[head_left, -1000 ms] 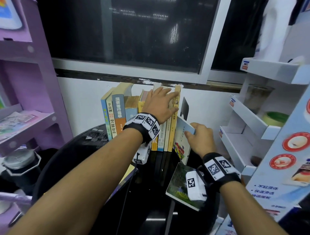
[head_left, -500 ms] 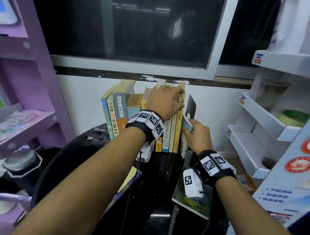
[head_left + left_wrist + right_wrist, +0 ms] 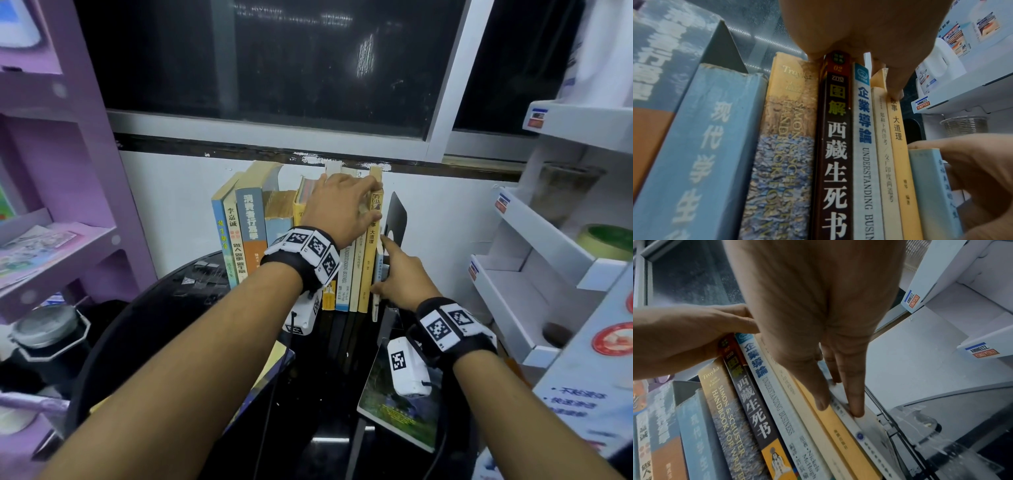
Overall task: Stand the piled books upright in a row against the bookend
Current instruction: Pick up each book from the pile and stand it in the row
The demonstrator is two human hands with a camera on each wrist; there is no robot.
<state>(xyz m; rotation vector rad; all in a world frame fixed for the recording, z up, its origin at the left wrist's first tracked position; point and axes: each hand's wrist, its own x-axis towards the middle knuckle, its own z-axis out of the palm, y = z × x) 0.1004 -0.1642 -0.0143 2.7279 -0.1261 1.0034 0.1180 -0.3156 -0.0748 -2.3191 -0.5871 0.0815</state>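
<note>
Insertion step: right hand (image 3: 402, 279), fingers straight, presses thin blue book (image 3: 378, 274) into row beside bookend (image 3: 397, 214); left hand (image 3: 342, 205) curls over upright books (image 3: 356, 270). Next: lift green-covered book (image 3: 387, 407) from table (image 3: 191, 308).

– Which words can you read on the books?
– The yellow book (image 3: 721, 405) has "Troyka" and "SIMON & SCHUSTER HANDBOOK FOR WRITERS". The dark book (image 3: 835, 146) shows "02" and "西藏生死书". The white book (image 3: 864, 146) says "企業導論 UNDERSTANDING BUSINESS".
– And on the shelf at the right edge?
– Its label (image 3: 982, 350) reads "AMMELTZ YOKO YOKO".
</note>
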